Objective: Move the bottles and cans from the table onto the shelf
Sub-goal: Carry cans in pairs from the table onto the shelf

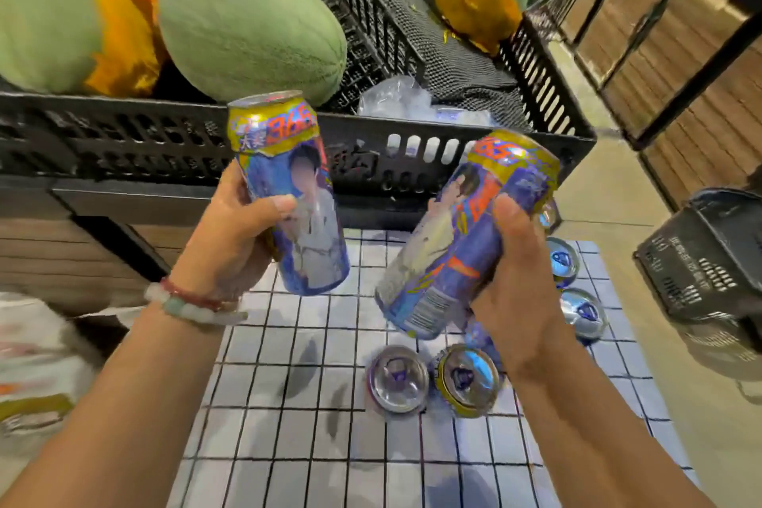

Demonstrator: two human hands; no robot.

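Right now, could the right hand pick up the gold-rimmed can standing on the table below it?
Probably not yet. The right hand is already wrapped around a tilted blue can. The gold-rimmed can stands uncovered just below, so the path looks free once that hand is emptied.

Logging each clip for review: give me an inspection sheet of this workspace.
Surface: tiled table, white squares, dark grid lines.
Job's things: four upright cans on the table at right; two more cans lifted.
Clutter: clear plastic wrap in the black crate.
Grippers: left hand grips the upright blue can; right hand grips the tilted blue can.
Cables: nothing seen.
Surroundings: melons in the crate; black basket on the floor.
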